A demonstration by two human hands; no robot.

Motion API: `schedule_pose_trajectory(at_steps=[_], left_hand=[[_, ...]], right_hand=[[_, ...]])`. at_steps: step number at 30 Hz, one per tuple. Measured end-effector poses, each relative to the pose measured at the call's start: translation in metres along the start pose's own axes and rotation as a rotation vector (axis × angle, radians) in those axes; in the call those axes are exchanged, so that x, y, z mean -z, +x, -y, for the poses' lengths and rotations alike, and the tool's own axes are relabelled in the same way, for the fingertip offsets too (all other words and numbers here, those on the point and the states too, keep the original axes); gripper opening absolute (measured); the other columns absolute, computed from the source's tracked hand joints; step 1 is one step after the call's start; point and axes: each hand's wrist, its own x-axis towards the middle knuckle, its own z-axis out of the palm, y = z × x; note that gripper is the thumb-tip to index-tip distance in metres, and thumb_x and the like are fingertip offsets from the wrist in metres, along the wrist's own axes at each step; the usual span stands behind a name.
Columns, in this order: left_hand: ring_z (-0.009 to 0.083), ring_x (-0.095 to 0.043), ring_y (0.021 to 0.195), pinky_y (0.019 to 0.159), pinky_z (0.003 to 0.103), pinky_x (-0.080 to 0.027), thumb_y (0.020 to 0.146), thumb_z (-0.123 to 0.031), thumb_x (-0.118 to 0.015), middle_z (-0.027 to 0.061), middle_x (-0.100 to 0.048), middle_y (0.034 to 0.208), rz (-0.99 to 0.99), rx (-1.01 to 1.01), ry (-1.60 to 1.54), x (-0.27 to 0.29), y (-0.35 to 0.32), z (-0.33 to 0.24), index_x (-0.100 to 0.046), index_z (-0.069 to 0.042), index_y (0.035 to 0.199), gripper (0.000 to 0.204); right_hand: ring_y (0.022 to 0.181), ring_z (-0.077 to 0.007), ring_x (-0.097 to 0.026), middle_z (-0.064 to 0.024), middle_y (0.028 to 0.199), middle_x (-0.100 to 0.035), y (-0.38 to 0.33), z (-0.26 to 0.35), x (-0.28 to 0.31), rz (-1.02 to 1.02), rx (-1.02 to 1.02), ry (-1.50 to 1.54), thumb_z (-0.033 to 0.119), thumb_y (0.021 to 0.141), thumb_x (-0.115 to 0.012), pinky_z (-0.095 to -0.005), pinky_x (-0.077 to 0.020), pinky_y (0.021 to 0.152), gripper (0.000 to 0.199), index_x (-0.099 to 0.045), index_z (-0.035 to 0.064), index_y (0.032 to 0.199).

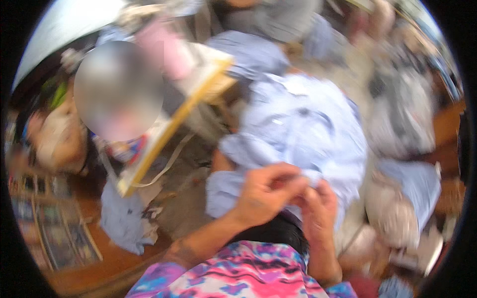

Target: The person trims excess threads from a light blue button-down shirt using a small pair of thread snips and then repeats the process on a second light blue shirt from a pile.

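On the near side of the pale-blue garment [308, 124] is the wearer's multicoloured top [248, 268]. The left hand [268, 193] and right hand [319, 206] meet at the garment's near edge, fingers curled, though blur means I cannot tell whether they pinch its cloth. The garment lies spread in front of the wearer. Left of it stands a yellow-edged table [175, 130]; right of it, a translucent plastic bag [407, 111]; beyond it, more blue cloth [248, 52].

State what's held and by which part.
The left hand and right hand seem to pinch the pale blue cloth by its near part; blur hides the exact spot.
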Motion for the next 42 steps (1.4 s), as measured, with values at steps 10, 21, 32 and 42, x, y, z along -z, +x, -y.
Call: schedule_pose_trajectory(at_steps=[10, 21, 32, 42], left_hand=[[0.0008, -0.049, 0.069, 0.058, 0.02, -0.039, 0.095, -0.005, -0.08, -0.0043, -0.063, 0.079, 0.036, -0.153, 0.27, -0.01, -0.01, 0.022, -0.074, 0.0, 0.109, 0.016], [0.0181, -0.067, 0.072, 0.064, 0.032, -0.051, 0.104, -0.011, -0.066, 0.0102, -0.069, 0.086, 0.238, -0.194, 0.607, 0.006, -0.021, -0.035, -0.069, 0.0, 0.111, 0.014], [0.0173, -0.059, 0.06, 0.056, 0.03, -0.044, 0.095, -0.006, -0.073, 0.0111, -0.067, 0.077, 0.239, -0.311, 0.718, 0.003, -0.016, -0.042, -0.074, 0.001, 0.106, 0.013], [0.0186, -0.053, 0.055, 0.053, 0.032, -0.039, 0.093, -0.004, -0.074, 0.0094, -0.06, 0.07, 0.234, -0.349, 0.763, 0.006, -0.015, -0.043, -0.075, -0.001, 0.103, 0.01]], right_hand=[[0.091, -0.0195, -0.073, -0.0137, 0.107, -0.076, -0.022, -0.01, 0.024, -0.06, 0.048, 0.203, 0.006, 0.101, -0.071, -0.0335, -0.0605, 0.079, 0.022, -0.069, -0.0025, 0.121], [0.093, -0.0163, -0.071, -0.0118, 0.106, -0.072, -0.017, -0.012, 0.028, 0.055, 0.234, -0.071, 0.001, 0.102, -0.068, -0.0291, -0.0559, 0.078, 0.016, -0.07, -0.0047, 0.118], [0.085, -0.0113, -0.061, -0.0073, 0.098, -0.067, -0.017, 0.001, 0.028, 0.064, 0.381, -0.39, -0.006, 0.099, -0.068, -0.0244, -0.0491, 0.074, 0.01, -0.069, -0.0061, 0.109], [0.082, -0.0143, -0.063, -0.0092, 0.092, -0.069, -0.016, 0.009, 0.024, 0.05, 0.437, -0.525, -0.006, 0.095, -0.072, -0.0265, -0.0493, 0.073, 0.008, -0.071, -0.0046, 0.103]])
